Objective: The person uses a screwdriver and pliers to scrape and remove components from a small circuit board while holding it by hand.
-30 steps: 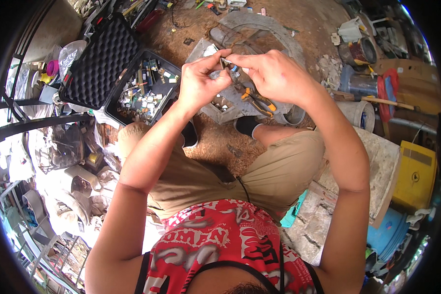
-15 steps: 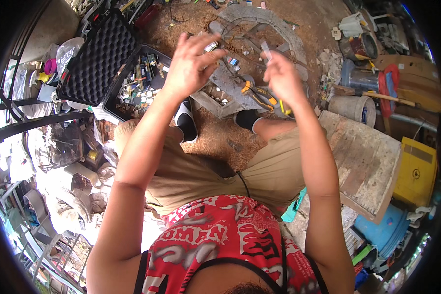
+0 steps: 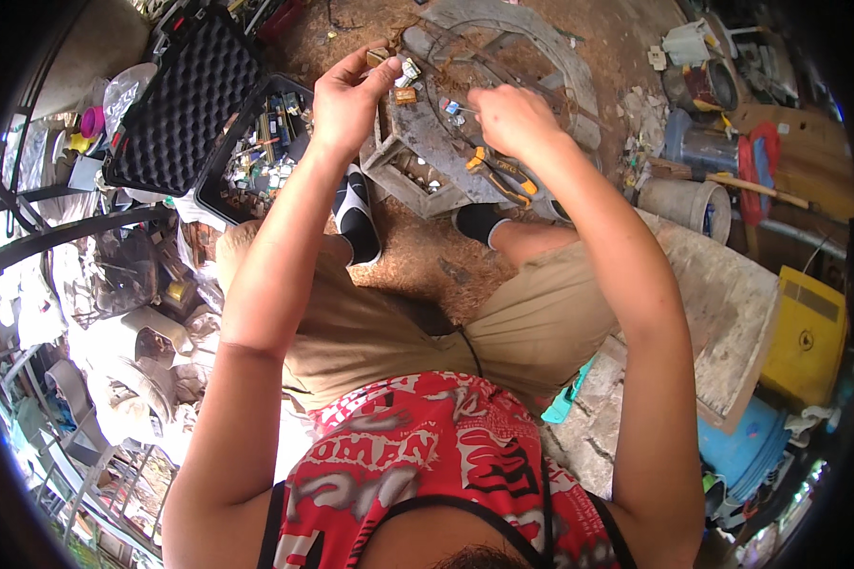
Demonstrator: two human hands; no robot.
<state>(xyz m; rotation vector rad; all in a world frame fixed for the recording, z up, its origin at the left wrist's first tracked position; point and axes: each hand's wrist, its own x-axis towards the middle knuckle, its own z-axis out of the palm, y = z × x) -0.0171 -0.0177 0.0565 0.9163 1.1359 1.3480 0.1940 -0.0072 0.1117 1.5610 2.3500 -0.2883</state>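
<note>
My left hand is raised over the grey slotted frame on the floor, its thumb and fingers closed on a small brownish piece, with small white electronic bits and an amber block just beside it. My right hand has curled fingers around something thin, largely hidden, near a small blue-and-white piece. Below my right hand, orange-and-black pliers lie on the grey frame.
An open black foam-lined case holds circuit boards at left. Buckets, a wooden board, a yellow panel and a blue container stand at right. My socked feet rest near the frame; assorted scrap crowds the left.
My hands have moved apart from their meeting point. My left hand went up and left, now pinching a piece after opening. My right hand turned and shifted slightly inward from half a second ago.
</note>
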